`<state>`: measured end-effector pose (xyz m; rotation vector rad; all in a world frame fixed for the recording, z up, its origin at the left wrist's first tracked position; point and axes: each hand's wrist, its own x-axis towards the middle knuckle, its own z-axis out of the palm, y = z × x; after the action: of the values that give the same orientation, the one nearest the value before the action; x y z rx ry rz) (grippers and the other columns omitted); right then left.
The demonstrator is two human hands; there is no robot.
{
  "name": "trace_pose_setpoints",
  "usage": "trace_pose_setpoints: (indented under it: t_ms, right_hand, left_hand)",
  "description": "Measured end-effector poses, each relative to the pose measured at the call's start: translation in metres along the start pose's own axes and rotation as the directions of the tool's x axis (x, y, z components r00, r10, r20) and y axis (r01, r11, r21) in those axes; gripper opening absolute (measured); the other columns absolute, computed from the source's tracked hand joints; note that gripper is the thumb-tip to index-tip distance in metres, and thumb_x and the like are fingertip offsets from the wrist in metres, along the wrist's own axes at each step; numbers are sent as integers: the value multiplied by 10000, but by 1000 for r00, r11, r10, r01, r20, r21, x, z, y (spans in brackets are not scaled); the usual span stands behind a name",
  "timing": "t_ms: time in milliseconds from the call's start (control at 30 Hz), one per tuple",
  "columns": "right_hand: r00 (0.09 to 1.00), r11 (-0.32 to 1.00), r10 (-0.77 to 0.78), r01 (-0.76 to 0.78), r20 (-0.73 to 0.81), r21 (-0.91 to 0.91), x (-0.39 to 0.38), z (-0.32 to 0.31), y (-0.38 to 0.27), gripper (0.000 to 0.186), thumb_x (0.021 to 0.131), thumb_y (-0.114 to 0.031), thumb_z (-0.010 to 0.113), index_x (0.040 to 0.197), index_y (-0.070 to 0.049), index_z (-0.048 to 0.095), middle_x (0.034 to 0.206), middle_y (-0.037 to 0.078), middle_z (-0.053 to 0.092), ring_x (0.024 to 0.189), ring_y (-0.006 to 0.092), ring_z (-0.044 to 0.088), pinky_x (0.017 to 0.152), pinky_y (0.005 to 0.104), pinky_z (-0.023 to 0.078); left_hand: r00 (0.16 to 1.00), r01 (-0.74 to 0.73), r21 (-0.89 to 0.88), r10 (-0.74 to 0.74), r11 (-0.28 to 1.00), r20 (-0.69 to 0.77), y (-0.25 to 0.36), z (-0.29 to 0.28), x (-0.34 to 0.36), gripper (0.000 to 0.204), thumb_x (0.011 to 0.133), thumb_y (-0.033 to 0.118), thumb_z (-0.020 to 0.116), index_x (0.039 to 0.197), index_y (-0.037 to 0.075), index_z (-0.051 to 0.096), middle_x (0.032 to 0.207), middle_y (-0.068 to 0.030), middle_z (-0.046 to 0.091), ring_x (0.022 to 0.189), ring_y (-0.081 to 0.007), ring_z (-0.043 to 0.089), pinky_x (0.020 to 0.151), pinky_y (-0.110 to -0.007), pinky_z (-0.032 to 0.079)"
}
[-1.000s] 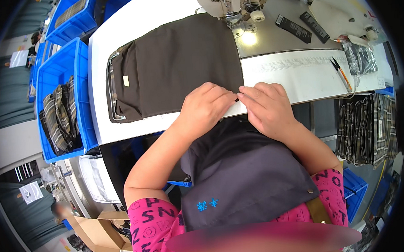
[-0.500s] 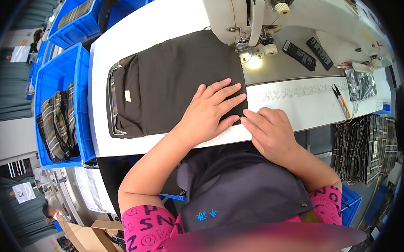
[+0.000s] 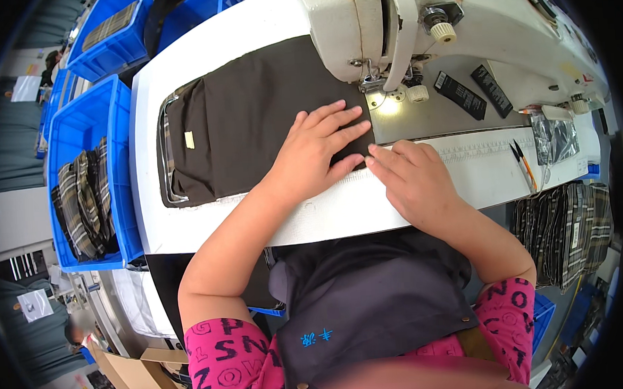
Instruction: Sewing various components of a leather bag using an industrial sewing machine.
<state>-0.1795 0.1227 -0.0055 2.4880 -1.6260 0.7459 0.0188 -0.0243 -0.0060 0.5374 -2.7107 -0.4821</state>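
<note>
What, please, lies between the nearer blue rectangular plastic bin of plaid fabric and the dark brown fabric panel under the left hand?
A strip of white tabletop lies between the bin and the panel, as the head view shows.

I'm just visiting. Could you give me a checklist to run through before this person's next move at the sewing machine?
1. Left-hand grip spread on the dark cloth: ok.
2. Right-hand grip at the cloth's near right corner: ok.
3. Right-hand fingertips pinching that corner: cannot tell.
4. Both hands apart from the sewing machine: ok.
5. Cloth smooth throughout: not ok, creased toward its left end.
6. Layers aligned underneath: cannot tell, hidden.
</note>
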Motion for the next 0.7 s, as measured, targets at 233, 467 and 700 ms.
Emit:
trace_pose_setpoints:
  t_ms: [233,467,700]
  right_hand:
    - [1000,999,-12,12,9,-44,14,6,19,407,761,-54,732,1166,-18,719,1252,67,698,1018,222,613,853,376,492]
    - [1000,996,-21,21,3,-89,31,8,35,403,777,-56,720,1178,-24,725,1145,61,691,993,227,627,830,381,499]
    - [998,987,46,-40,34,-156,39,18,48,419,801,-8,720,1216,-65,736,943,30,596,842,207,621,606,340,529]
  left_hand:
    - [1000,26,-19,-26,999,-8,-15,0,15,516,874,254,806,1364,148,685,1486,-44,618,1437,-303,502,1119,-478,405]
    - [997,54,-44,-56,998,-50,-30,-1,32,461,877,272,811,1280,95,676,1276,-103,690,1263,-310,585,1027,-431,438]
    - [994,68,6,-67,998,-85,-45,-1,43,352,894,247,787,1201,110,683,1354,-72,673,1375,-289,535,1039,-454,421]
